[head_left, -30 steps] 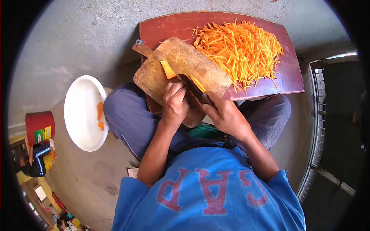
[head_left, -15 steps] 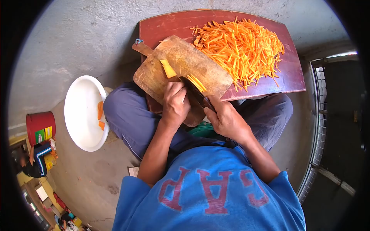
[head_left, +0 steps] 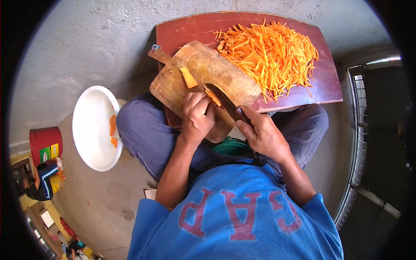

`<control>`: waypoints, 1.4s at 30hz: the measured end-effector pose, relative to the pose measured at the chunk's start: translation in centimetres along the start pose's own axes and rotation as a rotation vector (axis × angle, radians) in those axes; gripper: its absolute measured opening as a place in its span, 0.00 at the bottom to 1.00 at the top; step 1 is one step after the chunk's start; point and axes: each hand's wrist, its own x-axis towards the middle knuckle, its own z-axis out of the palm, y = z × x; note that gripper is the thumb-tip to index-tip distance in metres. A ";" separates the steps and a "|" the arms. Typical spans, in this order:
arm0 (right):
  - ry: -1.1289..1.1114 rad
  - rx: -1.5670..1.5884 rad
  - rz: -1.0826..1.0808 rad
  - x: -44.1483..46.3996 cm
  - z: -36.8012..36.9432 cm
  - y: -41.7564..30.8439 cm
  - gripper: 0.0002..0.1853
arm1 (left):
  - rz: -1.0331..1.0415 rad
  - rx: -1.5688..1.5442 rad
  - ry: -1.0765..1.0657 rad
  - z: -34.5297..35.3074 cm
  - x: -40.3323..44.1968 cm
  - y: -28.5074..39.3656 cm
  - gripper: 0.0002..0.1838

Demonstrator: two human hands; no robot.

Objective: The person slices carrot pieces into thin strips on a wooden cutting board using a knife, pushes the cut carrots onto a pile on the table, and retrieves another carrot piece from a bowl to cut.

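Observation:
My right hand (head_left: 265,135) is wrapped round the dark handle of a knife (head_left: 222,98). The blade lies tilted over the wooden cutting board (head_left: 225,71), its tip close to my left fingers. My left hand (head_left: 198,116) is closed at the board's lower edge, pinching a piece of carrot (head_left: 213,98) that is mostly hidden by the fingers and blade. Above the left hand, a flat carrot chunk (head_left: 188,78) lies on the board. A large heap of carrot sticks (head_left: 273,56) covers the right part of the red table (head_left: 186,28).
A white basin (head_left: 93,130) with a few carrot pieces stands on the floor at left. Beyond it are a red bucket (head_left: 45,144) and a person (head_left: 41,182). A green container (head_left: 229,146) sits between my legs. A rough wall borders the table's far side.
The knife has lifted and tilted over, covering the thin carrot slices that lay beside its blade. My right hand has shifted slightly right. My left hand stays nearly in place.

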 end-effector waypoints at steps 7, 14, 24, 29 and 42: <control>-0.053 -0.040 0.113 -0.1 0.7 0.2 0.16 | 0.050 0.051 -0.031 -0.2 0.1 0.1 0.12; -0.024 -0.135 -0.019 1.7 2.0 2.0 0.15 | 0.053 0.051 -0.063 -0.1 -0.1 -0.2 0.12; -0.013 -0.049 0.025 0.2 0.9 0.4 0.15 | 0.040 0.001 -0.019 0.1 -0.1 -0.3 0.12; -0.021 -0.090 0.012 0.1 1.6 1.7 0.15 | 0.062 0.023 -0.024 0.0 0.1 -0.1 0.13; -0.032 -0.077 -0.004 0.2 0.6 0.5 0.13 | 0.043 -0.005 -0.021 0.0 0.0 -0.1 0.13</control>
